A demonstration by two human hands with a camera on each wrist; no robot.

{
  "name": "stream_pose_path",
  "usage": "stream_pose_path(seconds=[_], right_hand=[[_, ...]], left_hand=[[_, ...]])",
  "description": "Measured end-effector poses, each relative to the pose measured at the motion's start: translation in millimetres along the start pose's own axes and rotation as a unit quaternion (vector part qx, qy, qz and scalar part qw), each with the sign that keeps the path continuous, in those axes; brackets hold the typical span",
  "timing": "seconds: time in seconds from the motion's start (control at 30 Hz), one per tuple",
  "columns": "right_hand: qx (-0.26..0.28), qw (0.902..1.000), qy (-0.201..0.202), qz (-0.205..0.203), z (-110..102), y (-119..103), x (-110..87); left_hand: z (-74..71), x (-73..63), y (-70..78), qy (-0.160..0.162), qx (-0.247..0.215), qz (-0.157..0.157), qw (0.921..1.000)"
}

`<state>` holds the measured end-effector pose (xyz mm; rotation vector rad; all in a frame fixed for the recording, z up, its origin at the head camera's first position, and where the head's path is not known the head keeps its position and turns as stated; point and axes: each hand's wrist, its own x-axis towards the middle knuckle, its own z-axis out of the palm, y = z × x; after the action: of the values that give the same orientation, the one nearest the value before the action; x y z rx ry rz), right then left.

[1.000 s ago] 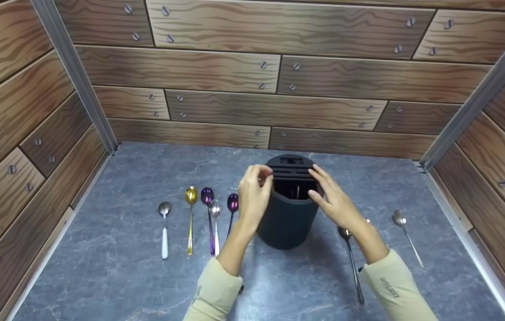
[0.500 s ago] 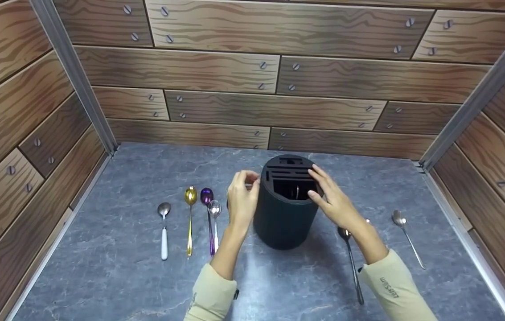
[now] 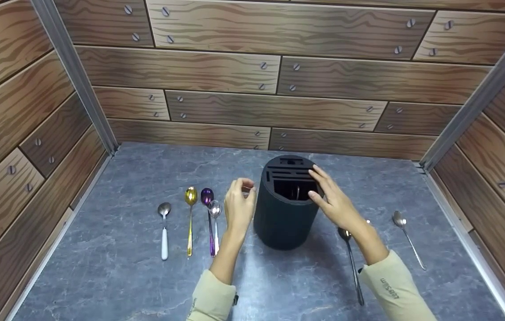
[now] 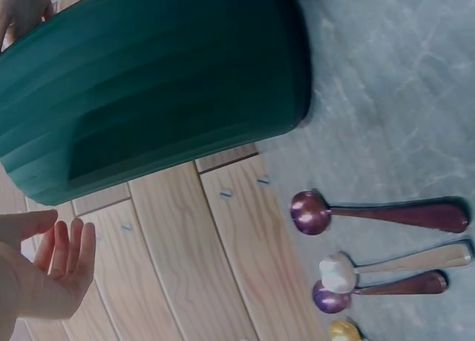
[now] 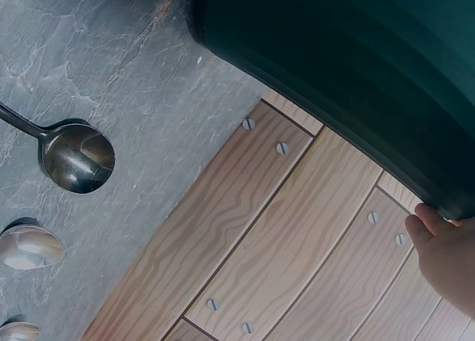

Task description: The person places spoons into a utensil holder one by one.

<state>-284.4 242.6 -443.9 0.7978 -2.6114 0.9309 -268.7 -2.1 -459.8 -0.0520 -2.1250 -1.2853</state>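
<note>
A dark green cylindrical knife block (image 3: pixel 283 227) stands upright, its black top cut with slots and a larger opening; something thin and shiny shows inside. My right hand (image 3: pixel 337 200) rests at the rim's right side with fingers extended, also at the rim in the right wrist view. To the left of the block, my left hand (image 3: pixel 240 203) hangs loosely bent with nothing in it; a gap parts its fingers (image 4: pixel 65 252) from the wall in the left wrist view. Nearby lie a purple spoon (image 3: pixel 207 196) and a silver spoon (image 3: pixel 215 209). Another purple spoon (image 4: pixel 401 215) is hidden behind that hand in the head view.
Farther left are a gold spoon (image 3: pixel 190 196) and a white-handled spoon (image 3: pixel 164 236). Under my right forearm lies a dark long-handled spoon (image 3: pixel 355 267), with a silver spoon (image 3: pixel 406 234) beyond it. Wood-patterned walls (image 3: pixel 216 71) enclose the grey marbled table (image 3: pixel 114 272).
My left hand has moved left off the block's top rim and down beside it, covering the nearer purple spoon. My right hand has stayed at the rim.
</note>
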Motion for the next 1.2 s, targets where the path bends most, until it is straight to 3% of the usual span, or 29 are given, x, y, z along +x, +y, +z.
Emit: stream_pose_path(seconds=[0.27,0.73,0.97,1.2], right_hand=[[0.000,1.0000,-0.003,0.002,-0.4,-0.1,0.6],[0.004,1.0000,-0.006,0.005,-0.8,-0.5,0.6],[0.010,0.9998,-0.012,0.009,-0.8,-2.2,0.4],[0.007,0.9998,-0.013,0.013,-1.0,-2.4,0.2]], left_hand=[[2.3,-7.4,-14.7,-0.001,0.014,-0.016,0.9998],[7.2,-21.2,-40.4,0.004,0.086,-0.020,0.9960],[5.4,-29.2,-56.2,-0.005,0.151,-0.045,0.9875],[6.3,-36.7,-70.3,-0.039,0.211,-0.069,0.9743]])
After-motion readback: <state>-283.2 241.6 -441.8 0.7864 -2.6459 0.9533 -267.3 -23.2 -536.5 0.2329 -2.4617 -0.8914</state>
